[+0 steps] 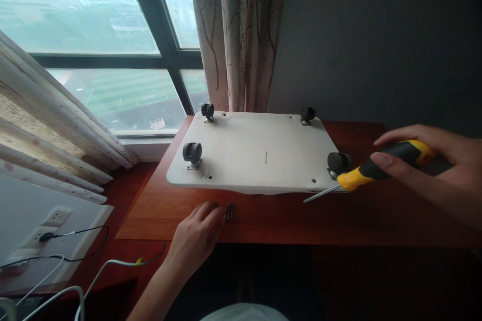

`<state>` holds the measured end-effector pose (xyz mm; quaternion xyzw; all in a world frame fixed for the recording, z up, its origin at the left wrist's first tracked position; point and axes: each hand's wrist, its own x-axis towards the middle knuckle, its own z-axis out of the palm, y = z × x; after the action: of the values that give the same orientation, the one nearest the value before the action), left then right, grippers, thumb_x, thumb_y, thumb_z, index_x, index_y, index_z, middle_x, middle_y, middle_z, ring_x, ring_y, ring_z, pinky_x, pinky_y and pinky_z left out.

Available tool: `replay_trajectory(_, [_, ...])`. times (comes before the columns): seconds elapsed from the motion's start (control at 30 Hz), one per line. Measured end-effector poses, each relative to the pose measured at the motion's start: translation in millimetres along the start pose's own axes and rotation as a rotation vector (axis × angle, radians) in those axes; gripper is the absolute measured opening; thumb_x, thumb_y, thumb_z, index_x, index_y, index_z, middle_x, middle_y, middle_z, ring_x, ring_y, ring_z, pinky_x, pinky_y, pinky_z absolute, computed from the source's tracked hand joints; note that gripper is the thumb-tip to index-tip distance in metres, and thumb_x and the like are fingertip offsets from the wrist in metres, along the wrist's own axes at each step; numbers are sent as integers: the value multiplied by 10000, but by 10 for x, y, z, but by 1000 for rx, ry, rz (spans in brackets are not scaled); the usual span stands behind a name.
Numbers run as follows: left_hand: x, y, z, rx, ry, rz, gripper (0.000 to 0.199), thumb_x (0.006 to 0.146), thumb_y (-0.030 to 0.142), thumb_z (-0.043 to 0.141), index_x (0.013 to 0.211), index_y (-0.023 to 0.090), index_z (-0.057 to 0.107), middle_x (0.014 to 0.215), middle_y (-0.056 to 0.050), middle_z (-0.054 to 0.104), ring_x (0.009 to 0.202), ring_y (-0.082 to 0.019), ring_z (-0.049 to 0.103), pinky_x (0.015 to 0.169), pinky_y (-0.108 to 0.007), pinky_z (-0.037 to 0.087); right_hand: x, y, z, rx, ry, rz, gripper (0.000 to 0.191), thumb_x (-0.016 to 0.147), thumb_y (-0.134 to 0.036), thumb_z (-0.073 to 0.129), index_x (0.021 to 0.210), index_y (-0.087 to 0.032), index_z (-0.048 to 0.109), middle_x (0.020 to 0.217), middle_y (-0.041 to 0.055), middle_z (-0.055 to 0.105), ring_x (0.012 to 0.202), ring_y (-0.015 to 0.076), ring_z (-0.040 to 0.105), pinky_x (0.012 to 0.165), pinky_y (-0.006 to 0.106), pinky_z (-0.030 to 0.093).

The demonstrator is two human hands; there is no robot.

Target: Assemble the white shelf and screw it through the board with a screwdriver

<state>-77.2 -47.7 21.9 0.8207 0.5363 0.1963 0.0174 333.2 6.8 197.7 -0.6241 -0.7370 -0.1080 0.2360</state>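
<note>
A white board (248, 150) lies on the wooden table (150, 215), with a black caster wheel near each corner, such as the front left caster (192, 153). Small dark holes show near its edges. My right hand (425, 160) holds a yellow and black screwdriver (387, 163) at the right, its metal tip over the table just in front of the board. On the table before the board, my left hand (201, 225) has its fingers bent together at a few small screws (230, 210). Whether a screw is between its fingertips is too small to tell.
Behind the board stand a patterned curtain (241, 35) and a window (94, 10). A grey wall is at the back right. At the lower left, a white cable (109, 262) and a black one run by a wall socket (58, 215).
</note>
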Motion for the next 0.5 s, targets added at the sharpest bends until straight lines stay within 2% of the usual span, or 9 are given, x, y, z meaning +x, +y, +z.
replay_trajectory(0.17, [-15,-5,39,47,-47,-22,174,1007,258,511,1067,223,671,1055,-58,691,903,-206,687,719,-298,558,-13,-61,40,-6,6,-36,391,865,-710,570,1022,-367,676,809,-48,740,593,190,660,557,318,468])
replay_trajectory(0.3, [-21,-2,77,60,-76,-41,148,997,251,528,1016,224,672,1029,-54,685,892,-208,681,699,-299,541,-7,-35,71,8,58,-77,419,844,-738,578,997,-363,687,748,-71,722,534,161,637,508,279,442])
replay_trajectory(0.37, [-19,3,88,65,-77,-56,150,997,252,524,997,223,671,1014,-53,683,879,-211,681,681,-301,534,-3,-38,73,21,73,-94,417,845,-733,583,989,-357,688,701,-80,699,498,144,612,492,264,428])
replay_trajectory(0.5, [-12,15,103,73,-61,-82,170,1001,245,504,988,222,672,1010,-54,689,872,-213,683,673,-299,529,-2,-65,64,27,60,-100,396,855,-709,591,985,-348,689,725,-83,707,508,133,616,498,255,425])
